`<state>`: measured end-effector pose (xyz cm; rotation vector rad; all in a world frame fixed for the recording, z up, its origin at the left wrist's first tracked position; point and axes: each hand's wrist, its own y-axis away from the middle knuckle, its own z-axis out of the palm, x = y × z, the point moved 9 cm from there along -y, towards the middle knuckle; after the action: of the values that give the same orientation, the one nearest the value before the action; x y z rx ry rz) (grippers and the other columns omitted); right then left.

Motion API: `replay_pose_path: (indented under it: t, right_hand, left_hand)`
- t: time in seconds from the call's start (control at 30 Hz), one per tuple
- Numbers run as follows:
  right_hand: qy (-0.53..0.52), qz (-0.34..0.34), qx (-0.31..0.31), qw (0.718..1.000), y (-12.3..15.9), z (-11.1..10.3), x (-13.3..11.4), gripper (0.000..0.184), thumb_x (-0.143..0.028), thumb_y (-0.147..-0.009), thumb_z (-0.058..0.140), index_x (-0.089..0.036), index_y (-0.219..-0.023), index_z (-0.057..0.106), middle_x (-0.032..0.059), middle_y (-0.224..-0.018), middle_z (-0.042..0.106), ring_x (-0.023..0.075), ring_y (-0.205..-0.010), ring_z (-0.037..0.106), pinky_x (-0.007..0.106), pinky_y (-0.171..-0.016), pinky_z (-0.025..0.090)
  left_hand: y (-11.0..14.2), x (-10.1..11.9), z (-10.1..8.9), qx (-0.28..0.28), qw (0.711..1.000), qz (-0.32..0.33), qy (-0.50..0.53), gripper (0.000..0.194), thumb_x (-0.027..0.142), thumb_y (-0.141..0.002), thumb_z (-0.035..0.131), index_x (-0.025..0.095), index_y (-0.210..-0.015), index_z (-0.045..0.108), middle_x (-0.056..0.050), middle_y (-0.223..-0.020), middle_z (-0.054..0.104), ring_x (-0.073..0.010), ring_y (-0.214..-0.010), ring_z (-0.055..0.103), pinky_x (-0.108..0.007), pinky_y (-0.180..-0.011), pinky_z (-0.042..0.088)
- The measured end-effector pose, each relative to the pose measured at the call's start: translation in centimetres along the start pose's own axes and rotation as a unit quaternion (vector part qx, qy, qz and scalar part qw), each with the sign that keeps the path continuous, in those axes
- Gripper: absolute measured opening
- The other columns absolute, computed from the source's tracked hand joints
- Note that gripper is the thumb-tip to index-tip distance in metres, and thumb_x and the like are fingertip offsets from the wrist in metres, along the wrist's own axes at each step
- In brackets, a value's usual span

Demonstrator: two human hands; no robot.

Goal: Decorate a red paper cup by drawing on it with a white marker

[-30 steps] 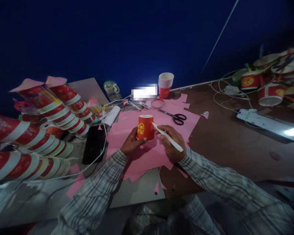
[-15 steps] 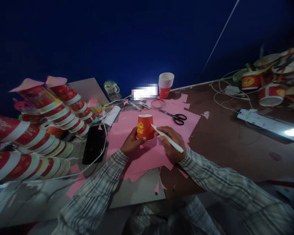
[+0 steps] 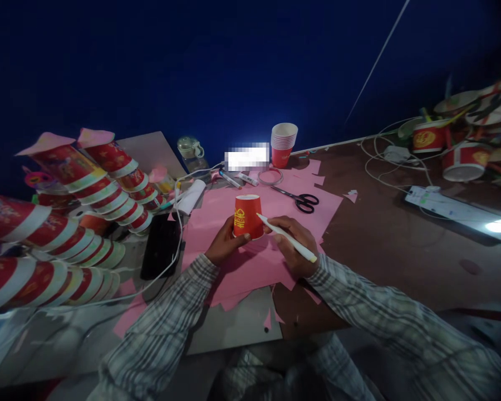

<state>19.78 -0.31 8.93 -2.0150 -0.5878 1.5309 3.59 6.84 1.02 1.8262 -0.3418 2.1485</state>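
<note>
An upside-down red paper cup (image 3: pixel 253 218) with yellow markings is held from its left side by my left hand (image 3: pixel 223 245), thumb across the lower front. My right hand (image 3: pixel 294 248) is closed around a white marker pen (image 3: pixel 292 240) with a yellowish end. The pen's tip is at the cup's right front side; whether it touches cannot be made out. Both hands are over pink paper sheets (image 3: pixel 250 273). Black-handled scissors (image 3: pixel 304 201) lie on the paper beyond my right hand.
Stacked red paper-cup towers (image 3: pixel 92 178) crowd the left, near a black phone (image 3: pixel 161 248) with a white cable across it. A nested cup stack (image 3: pixel 283 146) stands at the back beside a tape ring (image 3: pixel 270 176). To the right lies a white power strip (image 3: pixel 451 210).
The pen and my right hand have shifted very slightly, the pen's back end moving a little right and down. My left hand keeps its hold on the cup.
</note>
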Motion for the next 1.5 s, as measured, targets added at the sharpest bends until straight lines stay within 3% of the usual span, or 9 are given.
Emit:
replay_pose_path:
  t: [0.53, 1.23, 1.5]
  right_hand:
    - [0.015, 0.000, 0.004, 1.000, 0.0, 0.1, 0.4, 0.026, -0.037, -0.100, 0.052, -0.021, -0.118, 0.062, 0.0087, -0.096, 0.072, 0.0204, -0.086, 0.072, 0.035, -0.075, 0.061]
    - [-0.004, 0.013, -0.001, 1.000, 0.2, 0.3, 0.7, 0.022, -0.032, -0.098, 0.054, -0.020, -0.113, 0.064, 0.0070, -0.093, 0.073, 0.0185, -0.080, 0.072, 0.032, -0.070, 0.061]
    - [0.004, 0.002, 0.008, 1.000, 0.0, 0.0, 0.4, 0.025, -0.036, -0.100, 0.052, -0.021, -0.117, 0.062, 0.0077, -0.096, 0.073, 0.0205, -0.087, 0.072, 0.035, -0.077, 0.062]
  left_hand:
    - [0.1, 0.1, 0.3, -0.014, 1.000, 0.011, -0.010, 0.063, 0.043, -0.067, 0.087, 0.018, -0.118, 0.060, -0.011, -0.119, 0.066, -0.0286, -0.112, 0.060, -0.045, -0.099, 0.046]
    - [-0.1, -0.2, 0.0, -0.003, 1.000, 0.005, -0.004, 0.061, 0.043, -0.066, 0.088, 0.018, -0.114, 0.061, -0.009, -0.114, 0.067, -0.0258, -0.106, 0.061, -0.043, -0.097, 0.047]
    - [-0.1, -0.2, 0.1, -0.014, 1.000, 0.009, -0.014, 0.065, 0.044, -0.065, 0.089, 0.017, -0.117, 0.061, -0.011, -0.117, 0.067, -0.0282, -0.110, 0.060, -0.045, -0.100, 0.046]
